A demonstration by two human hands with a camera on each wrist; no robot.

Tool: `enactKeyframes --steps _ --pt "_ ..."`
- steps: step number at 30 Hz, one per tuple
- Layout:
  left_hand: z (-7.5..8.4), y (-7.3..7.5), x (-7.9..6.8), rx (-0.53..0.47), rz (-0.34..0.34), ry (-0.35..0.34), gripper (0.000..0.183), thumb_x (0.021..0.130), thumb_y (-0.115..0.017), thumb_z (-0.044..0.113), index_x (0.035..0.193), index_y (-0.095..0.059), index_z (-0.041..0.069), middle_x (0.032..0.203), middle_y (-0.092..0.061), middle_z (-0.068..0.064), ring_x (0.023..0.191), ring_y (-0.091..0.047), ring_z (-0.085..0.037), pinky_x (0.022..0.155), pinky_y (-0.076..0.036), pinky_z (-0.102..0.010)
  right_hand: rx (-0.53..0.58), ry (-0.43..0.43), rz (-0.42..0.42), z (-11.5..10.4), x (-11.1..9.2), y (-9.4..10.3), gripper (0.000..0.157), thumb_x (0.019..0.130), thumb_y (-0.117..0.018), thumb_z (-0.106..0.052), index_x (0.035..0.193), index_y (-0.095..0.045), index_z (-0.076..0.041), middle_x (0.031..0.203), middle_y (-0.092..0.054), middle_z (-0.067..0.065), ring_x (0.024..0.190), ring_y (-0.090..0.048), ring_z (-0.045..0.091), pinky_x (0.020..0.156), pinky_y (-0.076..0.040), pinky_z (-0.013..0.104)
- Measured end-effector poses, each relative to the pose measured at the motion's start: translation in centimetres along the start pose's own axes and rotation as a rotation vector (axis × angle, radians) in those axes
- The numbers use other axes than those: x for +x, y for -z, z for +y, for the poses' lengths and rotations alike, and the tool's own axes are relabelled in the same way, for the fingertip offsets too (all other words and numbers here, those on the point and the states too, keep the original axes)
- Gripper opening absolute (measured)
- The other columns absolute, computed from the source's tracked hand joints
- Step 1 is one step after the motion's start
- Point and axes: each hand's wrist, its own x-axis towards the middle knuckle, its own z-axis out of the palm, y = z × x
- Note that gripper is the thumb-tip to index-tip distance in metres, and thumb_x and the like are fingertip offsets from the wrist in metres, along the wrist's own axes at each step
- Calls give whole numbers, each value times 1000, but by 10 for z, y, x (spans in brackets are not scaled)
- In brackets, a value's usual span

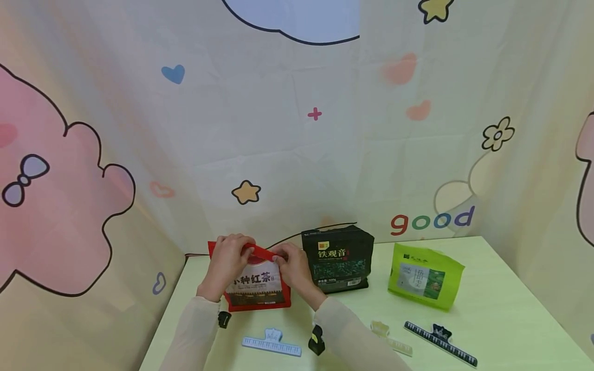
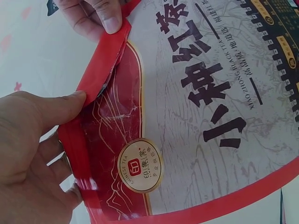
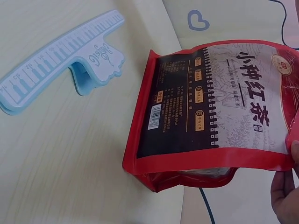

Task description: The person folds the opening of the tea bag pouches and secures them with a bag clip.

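Observation:
A red and white tea bag [image 1: 257,288] with dark Chinese lettering stands at the table's left rear. Its red top edge [image 2: 100,70] is folded over toward the front. My left hand [image 1: 230,263] pinches this fold, thumb in front and fingers behind, as the left wrist view shows. At the fold's other end my right hand [image 1: 294,265] pinches the edge between thumb and fingers. The right wrist view shows the bag's side gusset and only part of the right hand [image 3: 287,196]. Nearer the front lies a light blue piano-pattern clip [image 1: 272,344].
A black tea bag [image 1: 341,260] stands just right of the red one, and a green tea bag [image 1: 424,278] leans farther right. A cream clip [image 1: 392,340] and a black clip [image 1: 441,342] lie at the front right. A printed curtain [image 1: 287,154] hangs behind the table.

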Motion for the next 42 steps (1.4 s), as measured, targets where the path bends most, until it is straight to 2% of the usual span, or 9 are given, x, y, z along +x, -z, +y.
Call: enactKeyframes --steps 9,18,24,28,32,36,42 --pt "1 1 0 -29 21 11 10 87 -75 13 97 -77 13 96 -75 -5 87 -63 -24 92 -44 -43 -13 -14 23 1 1 -1 9 90 -70 -9 97 -74 -14 93 -72 0 79 -62 12 75 -55 28" --pt "-1 2 -2 -38 -24 39 19 87 -75 22 104 -76 14 103 -75 -5 93 -64 -24 92 -41 -41 -31 22 -28 1 0 -1 16 93 -67 -14 107 -74 -15 100 -67 -1 93 -61 15 83 -50 30" --pt "1 1 -1 15 -33 7 20 88 -75 24 105 -76 14 104 -74 -6 96 -64 -24 88 -41 -40 -60 61 -33 1 0 0 19 95 -66 -18 112 -73 -16 102 -66 0 92 -60 14 79 -49 27" --pt "2 0 0 30 -30 -14 16 88 -75 23 101 -77 14 101 -74 -4 95 -64 -24 88 -42 -41 -66 82 -42 -1 0 0 22 95 -65 -22 115 -72 -16 105 -66 1 94 -61 15 81 -54 28" --pt "1 -1 -1 24 -7 -31 11 87 -75 22 95 -77 15 96 -75 -3 90 -64 -22 85 -42 -39 -40 75 -62 -4 1 -1 20 95 -65 -21 112 -73 -15 104 -66 2 94 -62 15 85 -57 30" --pt "0 -3 -1 29 18 -47 7 86 -76 20 92 -77 16 92 -75 -2 85 -64 -20 82 -41 -36 -47 83 -48 -7 3 -2 13 94 -65 -18 104 -74 -14 98 -67 1 89 -62 13 81 -56 28" --pt "1 -2 -1 37 9 -69 11 85 -77 21 95 -78 17 90 -73 0 85 -64 -20 82 -41 -37 -82 107 -23 -7 5 -3 10 93 -66 -18 97 -74 -15 94 -70 0 86 -63 14 78 -54 28"
